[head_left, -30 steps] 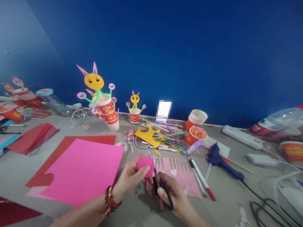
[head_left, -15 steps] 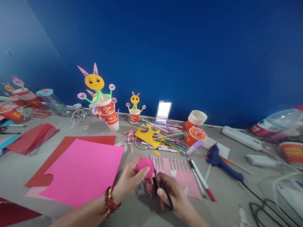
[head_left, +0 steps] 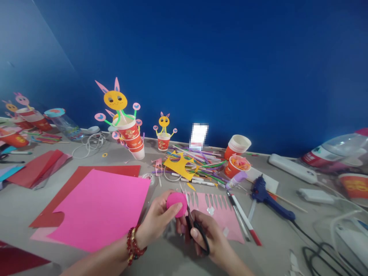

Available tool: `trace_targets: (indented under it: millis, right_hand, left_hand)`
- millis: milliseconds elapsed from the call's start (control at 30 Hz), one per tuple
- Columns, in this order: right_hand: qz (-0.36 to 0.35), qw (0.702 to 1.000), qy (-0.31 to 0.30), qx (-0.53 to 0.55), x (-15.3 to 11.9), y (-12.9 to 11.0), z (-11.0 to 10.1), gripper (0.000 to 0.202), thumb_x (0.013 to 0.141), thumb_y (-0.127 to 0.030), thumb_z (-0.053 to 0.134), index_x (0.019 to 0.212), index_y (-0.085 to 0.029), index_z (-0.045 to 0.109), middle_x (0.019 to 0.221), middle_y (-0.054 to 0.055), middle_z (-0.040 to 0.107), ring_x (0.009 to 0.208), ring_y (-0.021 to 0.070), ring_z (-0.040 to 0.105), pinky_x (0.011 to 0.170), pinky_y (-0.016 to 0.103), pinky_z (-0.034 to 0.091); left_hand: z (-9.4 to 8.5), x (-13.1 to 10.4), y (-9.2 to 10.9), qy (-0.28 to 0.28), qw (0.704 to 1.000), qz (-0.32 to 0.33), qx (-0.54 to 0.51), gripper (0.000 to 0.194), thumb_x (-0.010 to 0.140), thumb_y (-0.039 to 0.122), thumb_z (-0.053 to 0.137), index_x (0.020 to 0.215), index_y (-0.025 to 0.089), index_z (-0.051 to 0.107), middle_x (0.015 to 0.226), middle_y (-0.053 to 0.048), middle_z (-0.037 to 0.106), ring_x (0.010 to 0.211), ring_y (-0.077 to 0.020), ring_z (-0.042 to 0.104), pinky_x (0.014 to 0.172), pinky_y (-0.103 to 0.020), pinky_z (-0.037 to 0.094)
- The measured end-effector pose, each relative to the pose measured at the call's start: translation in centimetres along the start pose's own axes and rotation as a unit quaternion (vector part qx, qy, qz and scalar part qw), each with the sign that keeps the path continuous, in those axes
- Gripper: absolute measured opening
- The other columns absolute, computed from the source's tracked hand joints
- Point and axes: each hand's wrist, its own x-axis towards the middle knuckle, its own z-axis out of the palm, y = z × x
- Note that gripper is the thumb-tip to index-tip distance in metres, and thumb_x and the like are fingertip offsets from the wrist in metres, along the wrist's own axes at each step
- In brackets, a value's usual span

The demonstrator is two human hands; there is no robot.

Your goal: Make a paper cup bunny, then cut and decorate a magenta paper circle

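Low in the middle of the frame, the left hand (head_left: pixel 156 221) pinches a small pink paper disc (head_left: pixel 176 203) by its edge, while the right hand (head_left: pixel 209 239) grips black scissors (head_left: pixel 195 226) at its rim. The disc looks light, thin and floppy, best held near the cut line.

Grey table (head_left: pixel 17 209) lying cluttered: pink paper sheet (head_left: pixel 99 207), blue glue gun (head_left: pixel 266 195), red paper cups (head_left: pixel 237 145), straws (head_left: pixel 201 161) sitting on it.
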Motion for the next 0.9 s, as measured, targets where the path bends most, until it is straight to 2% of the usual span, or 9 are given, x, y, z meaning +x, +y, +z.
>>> trace_targets:
  millis: [200,467,900]
  right_hand:
    - [-0.004,1.0,0.009,0.001,0.05,-0.01,0.06,0.056,0.076,-0.074,0.058,0.079,-0.02,0.045,0.063,-0.006,0.042,0.04,0.0044,0.037,0.035,0.017,0.035]
    - [0.027,1.0,0.013,-0.006,-0.1,0.49,-0.27,0.056,0.076,-0.074,0.059,0.08,-0.019,0.047,0.057,-0.001,0.057,0.038,0.0069,0.044,0.033,0.016,0.034]
    - [0.045,0.999,0.016,-0.013,-0.09,0.27,-0.35,0.06,0.072,-0.078,0.06,0.078,-0.019,0.046,0.055,0.0,0.06,0.034,0.0051,0.043,0.032,0.015,0.032]
  left_hand:
    - [-0.07,-0.07,-0.23,-0.005,1.0,0.005,0.0,0.025,0.092,0.04,0.058,0.087,0.016,0.052,0.06,-0.001,0.067,0.044,-0.0108,0.059,0.044,-0.02,0.047]
    - [-0.18,-0.06,-0.19,-0.004,1.0,0.013,0.001,0.025,0.092,0.039,0.058,0.088,0.016,0.052,0.06,0.0,0.066,0.045,-0.0111,0.061,0.043,-0.019,0.048]
    - [-0.41,-0.02,-0.29,-0.011,1.0,0.007,-0.012,0.024,0.091,0.039,0.059,0.088,0.015,0.054,0.06,0.0,0.066,0.046,-0.0115,0.061,0.043,-0.019,0.049]
